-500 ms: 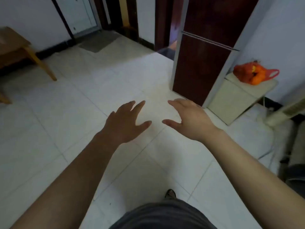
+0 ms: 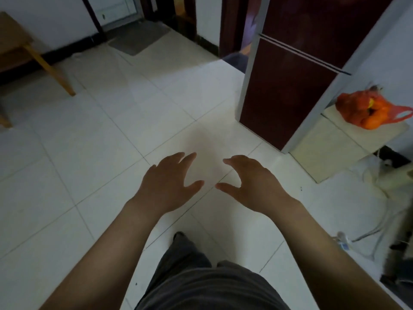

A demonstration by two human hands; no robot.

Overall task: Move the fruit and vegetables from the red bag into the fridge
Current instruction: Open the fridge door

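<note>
Left hand and right hand outstretched, palms down, empty.

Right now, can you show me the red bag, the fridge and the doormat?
red bag point(image 2: 356, 110): head view, on its bulging middle.
fridge point(image 2: 286, 92): head view, on its lower dark red door.
doormat point(image 2: 139, 38): head view, on its grey middle.

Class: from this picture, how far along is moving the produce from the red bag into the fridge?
Done: nothing; the red bag lies bulging on the cabinet beside the fridge, whose doors are shut. In hand: nothing; left hand and right hand hang open, empty, above the floor. Left: every step.
</note>
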